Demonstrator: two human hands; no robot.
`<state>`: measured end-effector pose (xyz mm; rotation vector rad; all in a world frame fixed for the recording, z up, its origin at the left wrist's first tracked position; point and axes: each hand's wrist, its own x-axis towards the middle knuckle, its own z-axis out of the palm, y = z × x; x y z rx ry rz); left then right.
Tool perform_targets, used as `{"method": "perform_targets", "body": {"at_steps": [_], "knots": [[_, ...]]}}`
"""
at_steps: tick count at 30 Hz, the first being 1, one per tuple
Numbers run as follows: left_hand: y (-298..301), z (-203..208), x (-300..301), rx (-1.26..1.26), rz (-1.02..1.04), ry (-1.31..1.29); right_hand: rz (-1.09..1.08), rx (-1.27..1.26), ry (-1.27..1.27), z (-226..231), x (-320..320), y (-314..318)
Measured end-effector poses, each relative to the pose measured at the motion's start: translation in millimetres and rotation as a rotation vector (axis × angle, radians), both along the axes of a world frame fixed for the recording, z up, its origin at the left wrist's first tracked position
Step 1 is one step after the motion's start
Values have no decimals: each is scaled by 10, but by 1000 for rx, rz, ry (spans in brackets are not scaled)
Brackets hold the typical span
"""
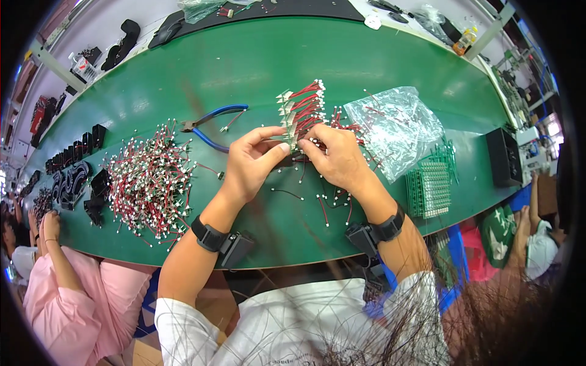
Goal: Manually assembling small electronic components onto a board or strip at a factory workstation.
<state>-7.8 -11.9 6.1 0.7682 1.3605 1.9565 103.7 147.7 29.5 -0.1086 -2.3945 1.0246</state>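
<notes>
At the middle of the green table, my left hand [255, 160] pinches the lower end of a narrow circuit board strip [292, 117] between thumb and fingers. Short red wire leads [310, 100] with white connectors stick out in a row from the strip's right side. My right hand [334, 152] is closed beside the strip's lower right edge, its fingertips bent in toward it; what they pinch is too small and covered to make out. Loose wire leads [326, 210] lie below and around the right hand.
Left of my hands lie blue-handled pliers [210, 125] and a big heap of wire leads [149, 183]. To the right are a clear plastic bag [400, 131], stacked green circuit boards [430, 190] and a black bin [503, 157]. A co-worker in pink [79, 299] sits at left.
</notes>
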Motion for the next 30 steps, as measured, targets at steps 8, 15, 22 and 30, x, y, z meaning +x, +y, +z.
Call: {"method": "perform_targets", "body": {"at_steps": [8,15,22,30], "knots": [[9,-6,9,9,-6,28,23,8,39,-12,-7,10],[13,47,20,3,-14,79,31,14,72,-43,-34,-9],[18,4,0,43,53,-43,-48,-51,23,-2,-18,-57],[30,-56,-69,38,130,-44,-88,-71,9,29,34,45]]}}
